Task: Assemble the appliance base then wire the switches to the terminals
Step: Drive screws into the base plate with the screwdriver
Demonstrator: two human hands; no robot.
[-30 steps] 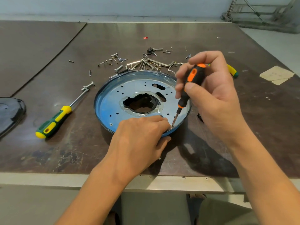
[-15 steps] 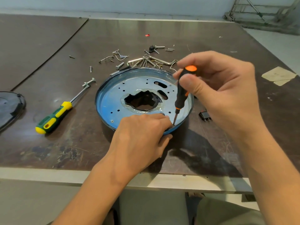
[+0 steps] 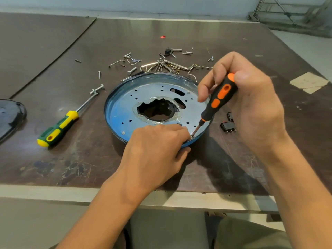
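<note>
- Round blue-rimmed metal base plate (image 3: 125, 108) lies flat on the desk (image 3: 233, 168), centre, near edge
- Right hand (image 3: 251, 108): fingers clenched round the handle of the orange-and-black screwdriver (image 3: 221, 97); shaft leans to the right, tip down on the plate's near-right margin
- Left hand (image 3: 156, 151): fingers curled over the near rim, thumb on the outer wall, grasping the plate just beside the tip
- Step in hand, by my reading: driving a screw into a rim hole
- To do it well: bring the shaft nearer upright so the tip sits square, press down while turning, and let the left hand stop the plate spinning
- Keep left fingertips off the tip; a slip would land on them
- One seated screw (image 3: 123, 133) shows at near left, a fair guide for how flush to go
- Black switches (image 3: 227, 126) wait on the desk right of the plate, partly behind the right hand; no wiring done yet
- Hidden: the screw head under the tip, and whether the left fingertips steady it
- Loose hardware (image 3: 161, 65) beyond the plate is too small to sort
- Green-and-yellow screwdriver (image 3: 57, 128) lies idle at left
- Dark object (image 3: 10, 114) is cut off at the left edge, unidentified
</note>
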